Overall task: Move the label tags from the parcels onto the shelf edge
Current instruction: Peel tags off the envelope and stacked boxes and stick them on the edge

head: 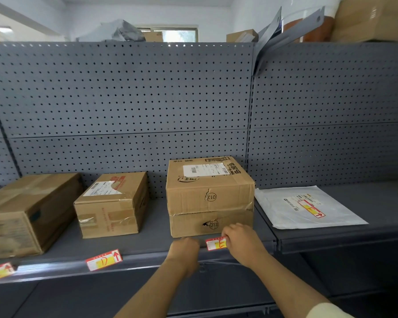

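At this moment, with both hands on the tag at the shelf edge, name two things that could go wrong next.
1. The right hand pinches only one end of the tag, so it may stick on crooked, as the tag to its left already sits tilted.
2. The white mailer still carries its own tag and could be overlooked on the neighbouring shelf.

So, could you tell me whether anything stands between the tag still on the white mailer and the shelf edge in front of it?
Nothing visible does. The tag lies on top of the white mailer, and the shelf edge before it is bare. Both hands are busy at another tag further left.
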